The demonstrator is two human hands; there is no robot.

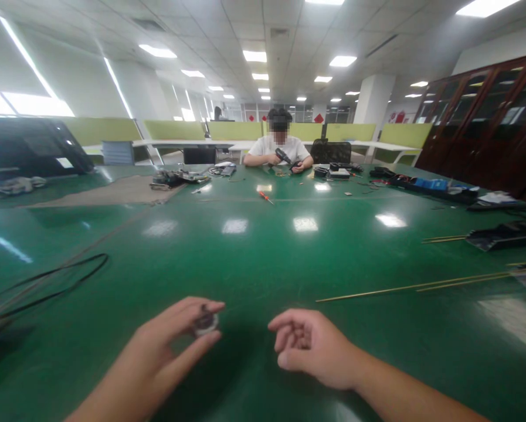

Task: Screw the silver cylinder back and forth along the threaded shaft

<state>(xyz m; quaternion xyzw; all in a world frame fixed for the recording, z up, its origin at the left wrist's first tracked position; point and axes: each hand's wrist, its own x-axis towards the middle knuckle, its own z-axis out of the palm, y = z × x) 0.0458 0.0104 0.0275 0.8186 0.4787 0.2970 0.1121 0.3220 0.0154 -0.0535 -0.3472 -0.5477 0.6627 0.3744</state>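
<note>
Between the thumb and fingers of my left hand (179,340) is a small round object (206,322), dark on top with a pale rim; its details are blurred. My right hand (311,346) is to the right of it, a gap apart, above the green table (245,264). The fingers of that hand are loosely curled, with thumb and index finger apart and nothing seen between them.
Thin brass rods (377,291) reach in from the right. A black cable (69,281) loops at left. Farther off lie an orange screwdriver (265,197) and electronic parts (179,177). Across the table a person (295,147) holds a dark power tool (283,155).
</note>
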